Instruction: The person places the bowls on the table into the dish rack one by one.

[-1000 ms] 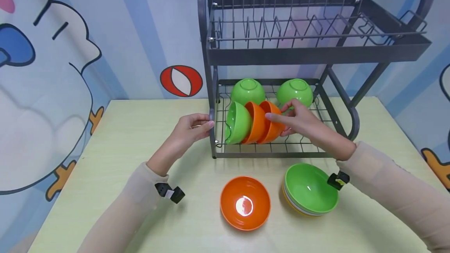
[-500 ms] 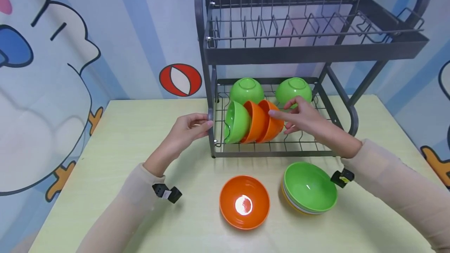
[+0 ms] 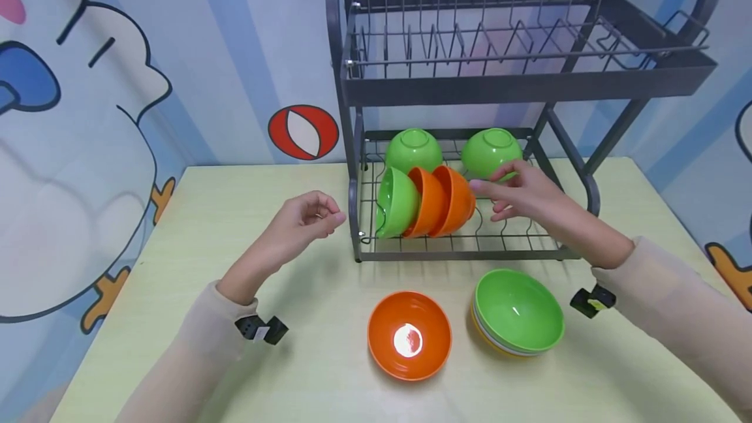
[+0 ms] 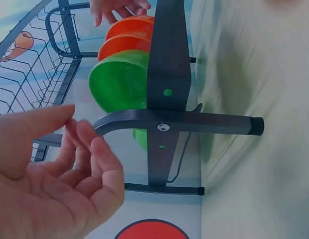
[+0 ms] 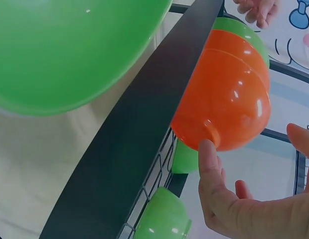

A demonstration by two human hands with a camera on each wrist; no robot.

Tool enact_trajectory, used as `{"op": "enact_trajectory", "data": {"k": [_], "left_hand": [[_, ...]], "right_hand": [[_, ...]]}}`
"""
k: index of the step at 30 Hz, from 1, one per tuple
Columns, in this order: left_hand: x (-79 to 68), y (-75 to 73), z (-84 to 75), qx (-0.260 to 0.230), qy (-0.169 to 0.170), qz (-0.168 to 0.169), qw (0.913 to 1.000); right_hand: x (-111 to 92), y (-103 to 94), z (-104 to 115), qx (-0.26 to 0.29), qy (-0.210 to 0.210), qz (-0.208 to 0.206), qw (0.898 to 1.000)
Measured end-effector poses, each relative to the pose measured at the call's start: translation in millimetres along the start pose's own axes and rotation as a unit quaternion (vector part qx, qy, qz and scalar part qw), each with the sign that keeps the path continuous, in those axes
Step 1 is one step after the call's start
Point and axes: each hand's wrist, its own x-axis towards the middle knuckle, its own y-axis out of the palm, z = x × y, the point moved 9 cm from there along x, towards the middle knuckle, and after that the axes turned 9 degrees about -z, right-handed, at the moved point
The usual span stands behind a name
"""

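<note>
My right hand (image 3: 525,193) hovers just right of the front row of bowls on the lower rack tier, fingers loosely spread and holding nothing. Nearest to it is the right-hand orange bowl (image 3: 457,202), tipped on its side against another orange bowl (image 3: 427,204) and a green bowl (image 3: 398,202). In the right wrist view a fingertip (image 5: 208,155) overlaps the orange bowl's foot. My left hand (image 3: 296,230) hangs left of the rack's front post (image 3: 354,220), fingers relaxed, thumb close to the fingertips, holding nothing. The left wrist view shows a gap between its fingertips and the green bowl.
Two upturned green bowls (image 3: 414,150) stand at the back of the lower tier. The dark two-tier dish rack (image 3: 523,89) has wire dividers on top. Before it, an orange bowl (image 3: 409,336) and a stack of bowls with a green one (image 3: 519,312) on top stand on the table.
My left hand has let go of the rack post and drawn back to the left. My right hand has moved right, away from the orange bowl, which stays leaning in the row.
</note>
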Motion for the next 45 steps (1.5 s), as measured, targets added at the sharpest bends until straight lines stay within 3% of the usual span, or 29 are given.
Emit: {"op": "enact_trajectory", "data": {"k": [5, 16, 32, 45], "left_hand": [[-9.9, 9.8, -4.6, 0.027, 0.019, 0.067, 0.9972], [-30.8, 42.0, -0.3, 0.038, 0.003, 0.177, 0.9834], [-49.5, 87.4, 9.0, 0.073, -0.025, 0.244, 0.9668], [-56.2, 103.8, 14.2, 0.068, -0.030, 0.266, 0.9610]], "right_hand": [[-4, -7.9, -3, 0.004, 0.005, -0.008, 1.000], [-14, -14.1, -8, 0.022, -0.011, -0.003, 1.000], [-25, -16.4, -12, 0.029, -0.014, 0.002, 0.999], [-29, -15.8, -13, 0.046, -0.020, 0.008, 0.999]]}}
